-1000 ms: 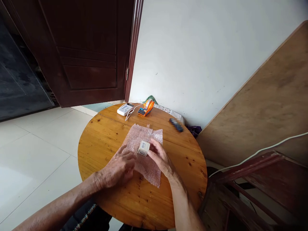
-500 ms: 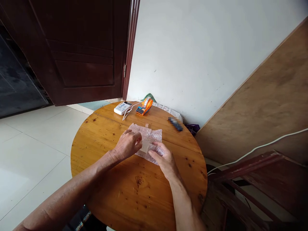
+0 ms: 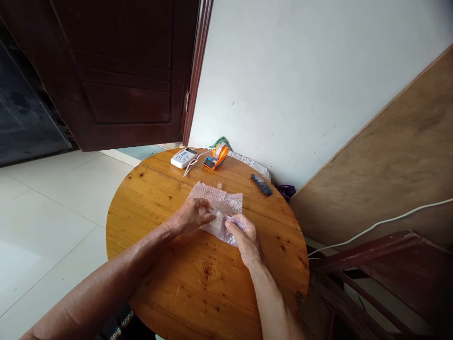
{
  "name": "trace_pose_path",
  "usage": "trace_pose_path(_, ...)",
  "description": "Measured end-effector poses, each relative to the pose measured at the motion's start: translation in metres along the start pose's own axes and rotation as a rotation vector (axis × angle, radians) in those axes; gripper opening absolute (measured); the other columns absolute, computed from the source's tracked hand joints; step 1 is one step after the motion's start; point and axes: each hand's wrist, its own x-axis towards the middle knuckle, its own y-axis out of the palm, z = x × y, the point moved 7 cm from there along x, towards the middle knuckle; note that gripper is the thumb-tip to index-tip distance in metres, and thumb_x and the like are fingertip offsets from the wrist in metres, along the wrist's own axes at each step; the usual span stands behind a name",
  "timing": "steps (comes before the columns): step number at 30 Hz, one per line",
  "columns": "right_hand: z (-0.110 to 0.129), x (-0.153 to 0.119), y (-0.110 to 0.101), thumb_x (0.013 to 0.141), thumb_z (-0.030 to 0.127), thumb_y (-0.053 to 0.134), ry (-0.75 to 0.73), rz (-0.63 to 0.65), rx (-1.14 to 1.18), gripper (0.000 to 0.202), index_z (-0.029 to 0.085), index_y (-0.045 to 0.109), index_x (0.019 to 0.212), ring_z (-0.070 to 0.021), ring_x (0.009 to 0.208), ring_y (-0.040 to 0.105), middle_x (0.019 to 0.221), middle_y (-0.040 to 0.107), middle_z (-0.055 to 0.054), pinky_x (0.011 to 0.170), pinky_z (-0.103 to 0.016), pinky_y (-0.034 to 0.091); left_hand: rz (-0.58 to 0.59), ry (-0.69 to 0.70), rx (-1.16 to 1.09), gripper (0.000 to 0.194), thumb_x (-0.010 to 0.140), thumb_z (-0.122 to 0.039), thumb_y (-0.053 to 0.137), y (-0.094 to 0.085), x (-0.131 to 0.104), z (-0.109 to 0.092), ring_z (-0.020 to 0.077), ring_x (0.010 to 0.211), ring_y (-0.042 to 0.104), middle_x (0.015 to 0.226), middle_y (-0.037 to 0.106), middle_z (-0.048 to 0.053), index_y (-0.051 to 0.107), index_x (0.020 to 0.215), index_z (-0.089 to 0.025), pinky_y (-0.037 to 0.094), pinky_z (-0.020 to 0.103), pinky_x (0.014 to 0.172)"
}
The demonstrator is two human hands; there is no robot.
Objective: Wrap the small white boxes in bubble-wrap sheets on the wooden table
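A sheet of clear bubble wrap (image 3: 226, 200) lies on the round wooden table (image 3: 184, 278), and a small whitish translucent object (image 3: 218, 221) rests on its near part. My left hand (image 3: 193, 215) pinches at the left side, fingertips at the bubble wrap beside the object. On the right, my right hand (image 3: 246, 236) grips a near edge of the bubble wrap between thumb and fingers. The object's kind is hard to make out, partly covered by film and fingers.
Behind the wrap stand an orange tape dispenser (image 3: 216, 157) and a white device with a cable (image 3: 184, 158). A blurred dark item (image 3: 262, 184) lies at the back right. The white wall (image 3: 269, 85) and a dark red door (image 3: 130, 75) border the table.
My left hand has lowered and its fingers now reach down to the wrap. My right hand has gathered the wrap's edge closer to the object. The view has shifted slightly.
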Motion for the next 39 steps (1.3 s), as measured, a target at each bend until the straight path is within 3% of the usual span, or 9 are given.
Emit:
trace_pose_path(7,-0.003,-0.003,0.002,0.069,0.039,0.071,0.045,0.050,0.023,0.023,0.021,0.058,0.066,-0.0125,0.057,0.051,0.068,0.061,0.002,0.053,-0.024,0.040,0.028,-0.045,-0.131,0.007,0.070,-0.016,0.062,0.005,-0.001,0.000,0.0097,0.060,0.050,0.064,0.058,-0.004,0.064,0.076,-0.013,0.038,0.020,0.056)
trace_pose_path(11,-0.006,-0.006,0.004,0.069,0.042,0.072,0.142,0.117,0.086,0.027,0.021,0.056,0.066,-0.0124,0.053,0.047,0.057,0.053,0.005,0.051,-0.024,0.038,0.051,-0.050,-0.152,0.007,0.068,-0.014,0.061,0.005,-0.004,-0.001,0.0094,0.059,0.048,0.063,0.056,-0.005,0.063,0.074,-0.013,0.037,0.020,0.056)
trace_pose_path(15,-0.003,-0.004,-0.006,0.072,0.046,0.069,0.100,0.052,-0.051,0.031,0.021,0.054,0.061,-0.0111,0.051,0.040,0.053,0.045,0.006,0.049,-0.024,0.031,0.052,-0.061,-0.141,0.006,0.067,-0.017,0.062,0.004,-0.004,0.002,0.0099,0.059,0.049,0.062,0.055,-0.005,0.061,0.072,-0.014,0.037,0.020,0.056)
trace_pose_path(19,0.004,-0.002,-0.015,0.075,0.044,0.065,-0.017,-0.025,-0.313,0.030,0.021,0.053,0.059,-0.0113,0.049,0.037,0.050,0.040,0.006,0.048,-0.025,0.029,0.041,-0.055,-0.125,0.006,0.067,-0.018,0.061,0.003,-0.005,0.001,0.0106,0.061,0.049,0.063,0.055,-0.004,0.060,0.071,-0.014,0.037,0.021,0.057)
trace_pose_path(22,0.015,-0.005,-0.018,0.078,0.041,0.064,-0.142,-0.104,-0.460,0.026,0.022,0.055,0.063,-0.0134,0.051,0.046,0.053,0.050,0.005,0.052,-0.026,0.036,0.037,-0.073,-0.102,0.006,0.067,-0.019,0.061,0.003,-0.005,0.000,0.0105,0.061,0.047,0.062,0.053,-0.004,0.060,0.071,-0.014,0.036,0.021,0.056)
trace_pose_path(27,0.070,-0.039,-0.009,0.087,0.023,0.058,-0.736,-0.378,-0.642,0.003,0.021,0.061,0.085,-0.0188,0.078,0.062,0.083,0.068,-0.004,0.073,-0.032,0.046,0.033,-0.093,-0.100,0.008,0.066,-0.020,0.061,0.003,-0.005,0.002,0.0104,0.061,0.047,0.062,0.053,-0.005,0.060,0.071,-0.014,0.035,0.021,0.056)
trace_pose_path(29,0.084,-0.054,0.010,0.088,0.015,0.058,-0.924,-0.309,-0.725,0.007,0.021,0.061,0.088,-0.0195,0.082,0.062,0.088,0.070,-0.005,0.078,-0.034,0.043,0.028,-0.087,-0.099,0.009,0.066,-0.021,0.062,0.004,-0.005,0.004,0.0106,0.062,0.047,0.062,0.053,-0.005,0.061,0.072,-0.014,0.036,0.021,0.057)
trace_pose_path(31,0.086,-0.059,0.029,0.089,0.014,0.057,-0.971,-0.168,-0.796,0.009,0.021,0.062,0.092,-0.0209,0.087,0.061,0.093,0.072,-0.005,0.081,-0.036,0.040,0.009,-0.072,-0.083,0.011,0.067,-0.023,0.063,0.005,-0.003,0.005,0.0109,0.063,0.048,0.063,0.054,-0.005,0.062,0.073,-0.014,0.036,0.021,0.058)
trace_pose_path(39,0.065,-0.048,0.050,0.094,0.024,0.052,-0.773,0.060,-0.982,0.015,0.019,0.064,0.103,-0.0243,0.094,0.055,0.106,0.068,-0.007,0.083,-0.039,0.035,0.057,-0.090,-0.099,0.024,0.071,-0.032,0.067,-0.013,-0.006,0.005,0.0140,0.074,0.056,0.079,0.062,0.000,0.065,0.087,-0.014,0.043,0.023,0.066)
